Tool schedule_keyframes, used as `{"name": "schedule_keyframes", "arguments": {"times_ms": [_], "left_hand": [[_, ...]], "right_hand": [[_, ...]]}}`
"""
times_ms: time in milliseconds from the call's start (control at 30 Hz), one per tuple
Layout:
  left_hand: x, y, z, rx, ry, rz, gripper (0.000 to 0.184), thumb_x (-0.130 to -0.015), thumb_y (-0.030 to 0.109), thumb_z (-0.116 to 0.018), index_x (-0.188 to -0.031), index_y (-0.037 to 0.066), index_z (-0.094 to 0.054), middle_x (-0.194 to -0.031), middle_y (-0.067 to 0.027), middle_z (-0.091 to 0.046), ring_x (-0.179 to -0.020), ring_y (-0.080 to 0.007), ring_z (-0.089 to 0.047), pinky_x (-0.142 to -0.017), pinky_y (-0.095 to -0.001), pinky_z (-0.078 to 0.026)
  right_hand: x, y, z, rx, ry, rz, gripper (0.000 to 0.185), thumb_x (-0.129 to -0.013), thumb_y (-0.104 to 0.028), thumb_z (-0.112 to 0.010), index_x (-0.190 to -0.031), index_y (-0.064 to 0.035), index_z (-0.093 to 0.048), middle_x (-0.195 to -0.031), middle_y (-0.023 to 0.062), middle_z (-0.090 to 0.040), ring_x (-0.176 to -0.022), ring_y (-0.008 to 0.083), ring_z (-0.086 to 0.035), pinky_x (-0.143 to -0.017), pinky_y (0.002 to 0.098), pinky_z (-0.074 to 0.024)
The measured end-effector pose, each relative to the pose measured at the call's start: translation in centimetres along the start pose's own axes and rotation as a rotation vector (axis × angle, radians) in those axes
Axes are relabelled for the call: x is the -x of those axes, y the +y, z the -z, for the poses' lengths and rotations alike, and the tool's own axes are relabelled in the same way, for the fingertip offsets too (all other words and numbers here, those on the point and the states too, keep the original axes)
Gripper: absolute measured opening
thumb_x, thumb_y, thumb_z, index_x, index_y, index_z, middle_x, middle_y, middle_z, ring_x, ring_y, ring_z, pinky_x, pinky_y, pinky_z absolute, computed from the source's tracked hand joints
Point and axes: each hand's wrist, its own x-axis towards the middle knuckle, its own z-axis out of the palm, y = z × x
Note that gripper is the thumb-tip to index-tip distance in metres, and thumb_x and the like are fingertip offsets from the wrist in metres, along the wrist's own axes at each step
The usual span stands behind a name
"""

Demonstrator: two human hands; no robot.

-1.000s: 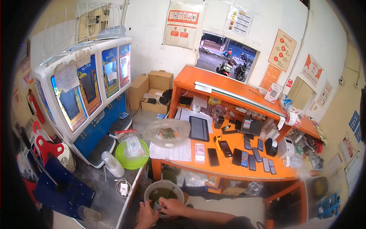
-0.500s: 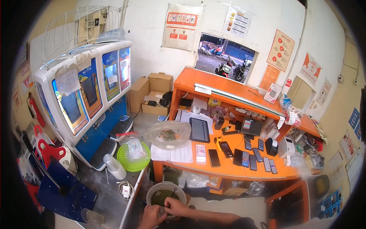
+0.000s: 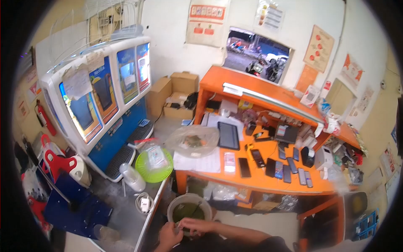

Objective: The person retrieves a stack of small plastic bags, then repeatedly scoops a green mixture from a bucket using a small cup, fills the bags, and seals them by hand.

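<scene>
My left hand (image 3: 170, 236) is closed at the bottom of the view, its thumb and fingers pinched on a small clear plastic piece (image 3: 180, 226). The fingers of my right hand (image 3: 196, 226) meet it from the other side, bent and closed on the same piece. What exactly this piece is, I cannot make out. Both hands are over the near rim of a whitish bucket (image 3: 169, 211). Inside the bucket lies a green mass (image 3: 186, 208), and a dark, thin handle (image 3: 197, 207) leans in it.
Left of the bucket, a grey counter (image 3: 138, 222) bears a green basket (image 3: 161, 174), a white bottle (image 3: 132, 178), a coiled charger (image 3: 145, 204) and a drinks dispenser (image 3: 121, 138). An orange desk (image 3: 226, 178) ahead carries phones, a tablet (image 3: 228, 135) and a plastic bag (image 3: 191, 140).
The view has tilted and shifted, so the room appears farther right. My right-hand fingers look straighter than before; both hands stay together at the bucket's near rim.
</scene>
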Motion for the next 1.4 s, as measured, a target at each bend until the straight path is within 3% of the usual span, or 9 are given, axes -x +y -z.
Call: {"name": "schedule_keyframes", "arguments": {"times_ms": [67, 133, 233, 467, 667, 733, 867, 1033, 1400], "left_hand": [[0.7, -1.8, -1.5, 0.057, 0.066, 0.179, 0.047, -0.078, 0.038, -0.075, -0.104, 0.003, -0.059, -0.099, -0.0246, -0.067, -0.092, -0.0429, -0.066, -0.08, -0.0484, -0.052], [1.8, -1.3, 0.0, 0.178, 0.007, 0.39, 0.044, -0.08, 0.039, -0.076, -0.104, 0.005, -0.06, -0.1, -0.0229, -0.068, -0.093, -0.0399, -0.067, -0.081, -0.0469, -0.052], [4.1, -4.4, -0.8, 0.554, -0.047, 0.491, 0.044, -0.083, 0.035, -0.077, -0.109, 0.005, -0.059, -0.1, -0.0197, -0.068, -0.091, -0.0342, -0.068, -0.083, -0.0446, -0.052], [8.9, -6.6, -1.6, 0.266, -0.049, 0.627, 0.055, -0.079, 0.04, -0.081, -0.113, 0.004, -0.057, -0.116, -0.0206, -0.06, -0.112, -0.0364, -0.057, -0.096, -0.0459, -0.046], [10.3, -6.8, -0.9, 0.384, -0.067, 0.616, 0.057, -0.076, 0.041, -0.083, -0.114, 0.006, -0.058, -0.114, -0.0198, -0.055, -0.112, -0.0341, -0.054, -0.098, -0.0431, -0.045], [10.7, -7.1, -1.2, 0.478, -0.092, 0.626, 0.052, -0.076, 0.04, -0.085, -0.111, 0.008, -0.062, -0.11, -0.0168, -0.055, -0.11, -0.0311, -0.055, -0.096, -0.04, -0.046], [9.9, -6.1, 0.1, 0.506, -0.055, 0.616, 0.043, -0.075, 0.039, -0.087, -0.096, 0.006, -0.069, -0.105, -0.0143, -0.056, -0.106, -0.0284, -0.056, -0.093, -0.0387, -0.047], [9.6, -7.1, -0.6, 0.439, -0.04, 0.583, 0.04, -0.074, 0.037, -0.088, -0.088, 0.005, -0.07, -0.091, -0.0104, -0.06, -0.092, -0.0237, -0.059, -0.085, -0.0377, -0.05], [8.3, -7.1, 0.0, 0.785, -0.173, 0.682, 0.035, -0.079, 0.025, -0.088, -0.095, 0.005, -0.064, -0.09, -0.0005, -0.063, -0.083, -0.0107, -0.059, -0.076, -0.028, -0.05]], "right_hand": [[-3.6, 5.2, 2.8, -0.02, 0.176, 0.15, 0.038, -0.103, -0.048, -0.049, -0.121, -0.017, -0.059, -0.111, 0.0005, -0.061, -0.087, 0.0115, -0.061, -0.065, 0.0318, -0.0517], [-4.2, 5.7, 4.3, 0.754, 0.615, 0.079, 0.03, -0.099, -0.035, -0.057, -0.099, -0.0073, -0.068, -0.09, 0.0119, -0.068, -0.091, 0.0301, -0.066, -0.075, 0.0459, -0.0533], [-5.5, 9.2, 6.8, 1.286, 0.696, 0.213, 0.023, -0.09, -0.026, -0.062, -0.102, -0.0083, -0.07, -0.109, 0.0102, -0.069, -0.108, 0.0298, -0.062, -0.095, 0.0444, -0.0454], [-10.1, 12.9, 6.6, 1.646, 0.221, -0.232, 0.026, -0.09, -0.025, -0.058, -0.11, -0.0125, -0.069, -0.101, 0.0072, -0.065, -0.107, 0.0279, -0.059, -0.099, 0.0428, -0.0411], [-11.9, 11.6, 7.1, 1.762, 0.649, 0.392, 0.03, -0.091, -0.022, -0.055, -0.117, -0.0153, -0.068, -0.107, 0.0084, -0.068, -0.109, 0.0275, -0.058, -0.102, 0.0437, -0.0375], [-12.7, 10.9, 7.9, 1.966, 0.146, -0.073, 0.034, -0.092, -0.02, -0.054, -0.123, -0.0139, -0.066, -0.112, 0.0122, -0.068, -0.107, 0.0273, -0.062, -0.103, 0.0416, -0.0362], [-12.2, 8.4, 8.0, 1.673, -0.286, -0.274, 0.031, -0.091, -0.019, -0.055, -0.117, -0.0103, -0.068, -0.112, 0.0158, -0.067, -0.101, 0.0301, -0.068, -0.098, 0.0427, -0.0454], [-11.7, 10.4, 7.6, 1.439, 0.118, -0.034, 0.022, -0.089, -0.018, -0.056, -0.103, -0.0087, -0.071, -0.111, 0.0152, -0.068, -0.1, 0.0334, -0.07, -0.082, 0.0478, -0.0582], [-9.1, 10.5, 9.5, 1.421, -0.127, -0.268, 0.023, -0.083, -0.024, -0.059, -0.1, -0.0164, -0.074, -0.096, 0.011, -0.072, -0.096, 0.0311, -0.07, -0.086, 0.0517, -0.0444]]}}
